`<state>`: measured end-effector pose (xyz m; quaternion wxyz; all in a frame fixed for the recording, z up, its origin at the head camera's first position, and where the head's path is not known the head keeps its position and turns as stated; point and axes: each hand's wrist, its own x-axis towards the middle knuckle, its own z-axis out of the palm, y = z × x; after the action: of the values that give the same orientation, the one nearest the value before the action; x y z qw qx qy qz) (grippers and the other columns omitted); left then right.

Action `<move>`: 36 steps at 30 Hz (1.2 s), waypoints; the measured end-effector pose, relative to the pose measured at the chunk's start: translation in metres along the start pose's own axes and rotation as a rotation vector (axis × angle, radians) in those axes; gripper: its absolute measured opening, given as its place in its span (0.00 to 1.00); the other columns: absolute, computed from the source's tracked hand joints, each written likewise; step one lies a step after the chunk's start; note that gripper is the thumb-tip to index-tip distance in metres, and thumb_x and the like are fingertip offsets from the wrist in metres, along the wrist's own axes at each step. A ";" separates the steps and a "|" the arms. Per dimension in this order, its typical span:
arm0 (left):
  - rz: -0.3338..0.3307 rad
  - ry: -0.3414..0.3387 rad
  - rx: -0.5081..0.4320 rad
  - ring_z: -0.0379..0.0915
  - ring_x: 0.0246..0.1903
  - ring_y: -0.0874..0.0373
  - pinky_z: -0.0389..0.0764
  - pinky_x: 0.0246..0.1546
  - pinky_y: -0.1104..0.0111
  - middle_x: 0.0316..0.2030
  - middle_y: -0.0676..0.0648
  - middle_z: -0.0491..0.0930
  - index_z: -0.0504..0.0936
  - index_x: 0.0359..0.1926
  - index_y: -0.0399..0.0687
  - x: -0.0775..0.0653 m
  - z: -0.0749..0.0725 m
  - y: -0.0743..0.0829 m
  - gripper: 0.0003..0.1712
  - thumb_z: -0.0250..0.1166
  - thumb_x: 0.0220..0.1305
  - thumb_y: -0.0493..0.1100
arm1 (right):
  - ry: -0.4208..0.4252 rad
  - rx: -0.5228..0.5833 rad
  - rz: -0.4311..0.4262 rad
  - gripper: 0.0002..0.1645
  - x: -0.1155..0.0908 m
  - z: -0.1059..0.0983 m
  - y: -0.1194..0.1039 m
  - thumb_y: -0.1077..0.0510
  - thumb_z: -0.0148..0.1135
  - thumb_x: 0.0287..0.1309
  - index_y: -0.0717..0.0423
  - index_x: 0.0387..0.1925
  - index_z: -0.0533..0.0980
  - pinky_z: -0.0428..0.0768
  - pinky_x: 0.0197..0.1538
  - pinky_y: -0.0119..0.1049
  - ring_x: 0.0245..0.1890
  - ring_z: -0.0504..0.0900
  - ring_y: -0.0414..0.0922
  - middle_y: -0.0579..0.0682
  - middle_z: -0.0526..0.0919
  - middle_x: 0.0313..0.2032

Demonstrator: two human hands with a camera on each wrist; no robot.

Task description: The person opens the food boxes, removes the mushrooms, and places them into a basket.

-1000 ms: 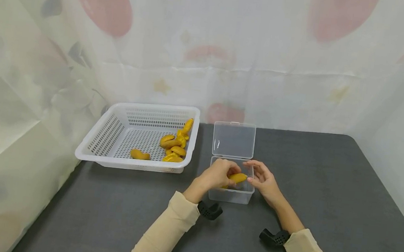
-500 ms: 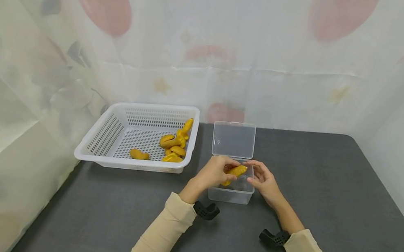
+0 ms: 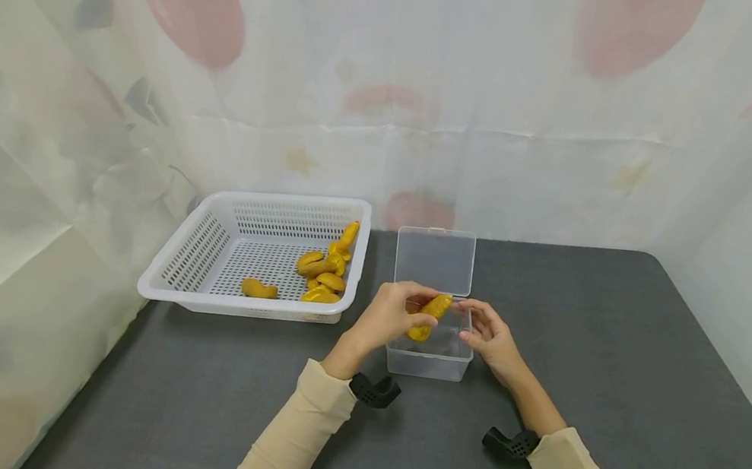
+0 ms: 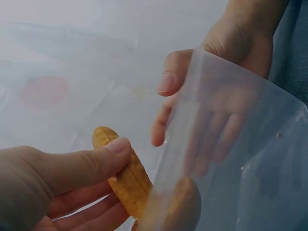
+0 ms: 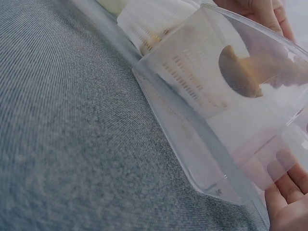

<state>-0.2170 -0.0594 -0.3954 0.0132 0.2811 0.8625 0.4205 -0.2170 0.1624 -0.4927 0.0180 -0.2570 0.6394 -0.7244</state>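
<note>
My left hand (image 3: 389, 316) pinches a yellow-brown, ridged, banana-shaped piece (image 3: 438, 307) between thumb and fingers, above the left part of a clear plastic box (image 3: 428, 367). In the left wrist view the upper end of the piece (image 4: 129, 185) stands free, while a rounded lower part shows through the clear wall. My right hand (image 3: 494, 337) lies at the box's right side with nothing in its grasp. Its thumb and forefinger reach past the rim, and the other fingers (image 4: 211, 137) appear through the plastic, fairly straight. Whether they press the wall is unclear.
The box's clear lid (image 3: 435, 260) is hinged back at the far side. To the left stands a white perforated basket (image 3: 204, 297) with several yellow pieces (image 3: 324, 266), mostly along its right side. A dark grey tabletop (image 3: 586, 325) runs up to a printed curtain (image 3: 528, 166).
My left hand has lifted the yellow piece from inside the box, moving up and slightly left. The piece has turned more upright. My right hand stays in place.
</note>
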 end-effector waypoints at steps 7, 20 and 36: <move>0.005 0.042 -0.010 0.84 0.46 0.50 0.86 0.48 0.69 0.48 0.40 0.84 0.81 0.54 0.38 -0.001 -0.007 0.003 0.24 0.70 0.55 0.40 | -0.008 -0.004 -0.007 0.29 0.000 0.001 -0.003 0.66 0.59 0.62 0.71 0.61 0.61 0.70 0.62 0.14 0.61 0.73 0.27 0.37 0.76 0.57; 0.006 0.105 -0.028 0.83 0.47 0.50 0.86 0.48 0.69 0.49 0.40 0.83 0.81 0.54 0.38 -0.007 -0.020 0.010 0.24 0.70 0.55 0.40 | -0.005 -0.004 -0.022 0.29 0.001 0.001 -0.002 0.66 0.60 0.61 0.70 0.61 0.62 0.72 0.61 0.16 0.60 0.74 0.27 0.36 0.77 0.56; 0.006 0.200 -0.064 0.83 0.49 0.49 0.86 0.50 0.62 0.50 0.40 0.83 0.80 0.54 0.39 -0.016 -0.044 0.008 0.24 0.70 0.55 0.39 | -0.016 0.012 -0.054 0.28 0.001 0.001 -0.001 0.70 0.58 0.60 0.71 0.60 0.62 0.71 0.62 0.16 0.61 0.73 0.29 0.37 0.77 0.57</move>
<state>-0.2114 -0.0949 -0.3643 -0.0650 0.2396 0.8448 0.4739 -0.2172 0.1612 -0.4915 0.0051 -0.2801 0.6275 -0.7265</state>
